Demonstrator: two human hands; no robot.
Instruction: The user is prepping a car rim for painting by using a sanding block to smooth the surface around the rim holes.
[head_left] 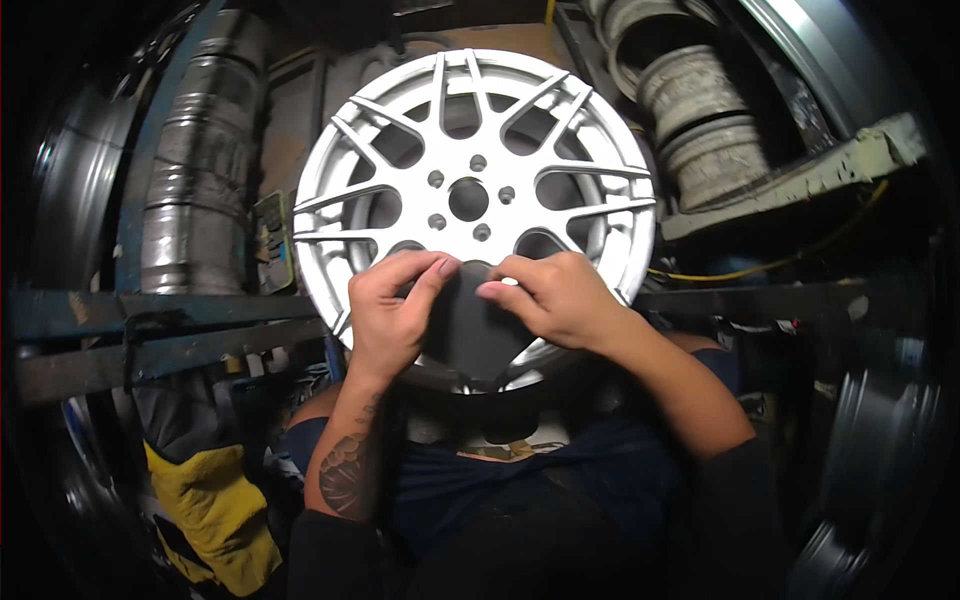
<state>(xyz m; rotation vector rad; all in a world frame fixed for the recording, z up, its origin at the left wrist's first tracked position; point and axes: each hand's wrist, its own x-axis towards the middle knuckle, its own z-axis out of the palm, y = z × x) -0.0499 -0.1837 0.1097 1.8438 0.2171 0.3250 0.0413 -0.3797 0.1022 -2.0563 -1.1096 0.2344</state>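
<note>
Wheel repair workshop, dim and cramped. Silver alloy wheel [474, 190] propped upright directly beyond the hands; stacked bare rims [690, 110] up and to their right; worn metal racking [150, 330] to the left; yellow rag [215, 510] hanging lower left.

A silver multi-spoke alloy wheel rim [474, 190] stands upright on its edge, its face turned toward the viewer, its lower part resting against the person's lap. Thin paired spokes run from the hub to the outer ring; the hub has a round centre hole ringed by five small bolt holes. The finish looks matte and pale. A dark grey sheet of abrasive-looking paper [468, 325] lies flat against the lower spokes, covering part of the face, pinched at its top edge between both hands.
</note>
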